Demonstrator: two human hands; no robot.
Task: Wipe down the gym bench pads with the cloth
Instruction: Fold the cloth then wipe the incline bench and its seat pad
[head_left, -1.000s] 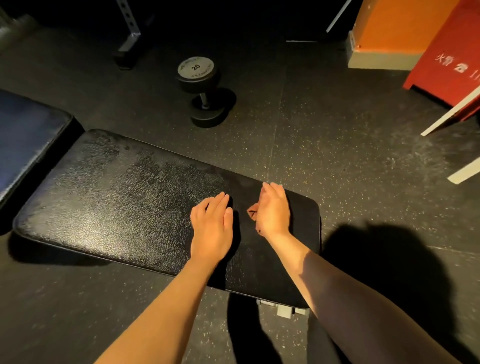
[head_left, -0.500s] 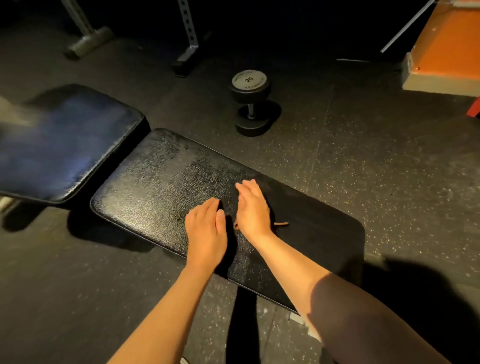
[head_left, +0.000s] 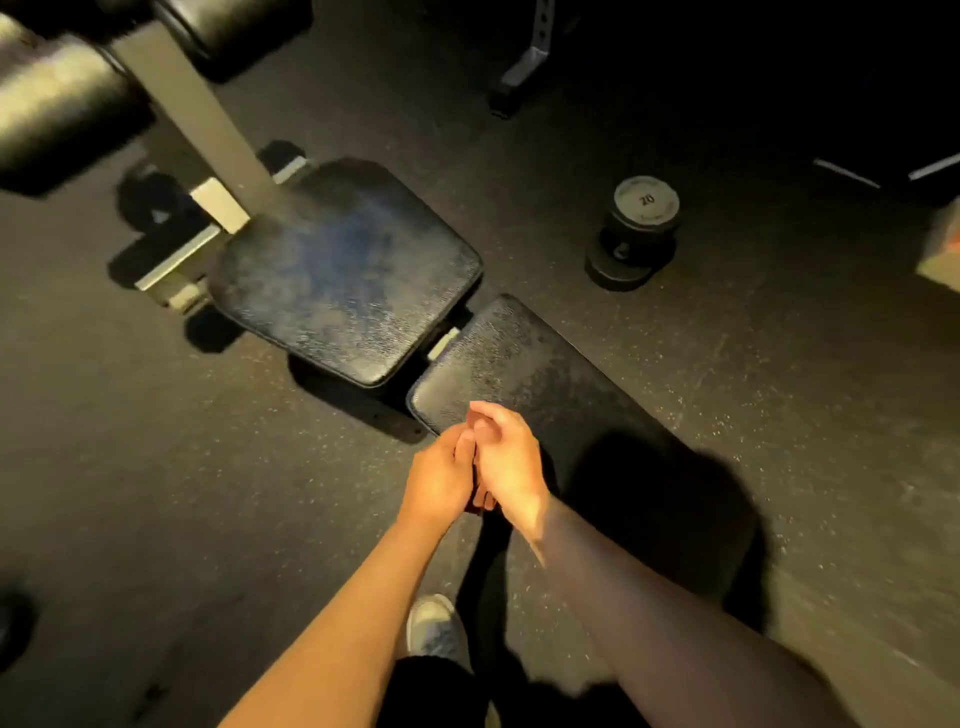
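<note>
Both forearms angle in. My left hand and right hand touch, fingers curled, above the near corner of the long back pad. The seat pad lies just beyond. I can't tell whether either hand grips the cloth.

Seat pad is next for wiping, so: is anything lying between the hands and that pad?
Nothing visible does. The left hand and right hand meet over a corner of the long pad; the seat pad lies just beyond a narrow gap. The dumbbell stands well aside.
</note>
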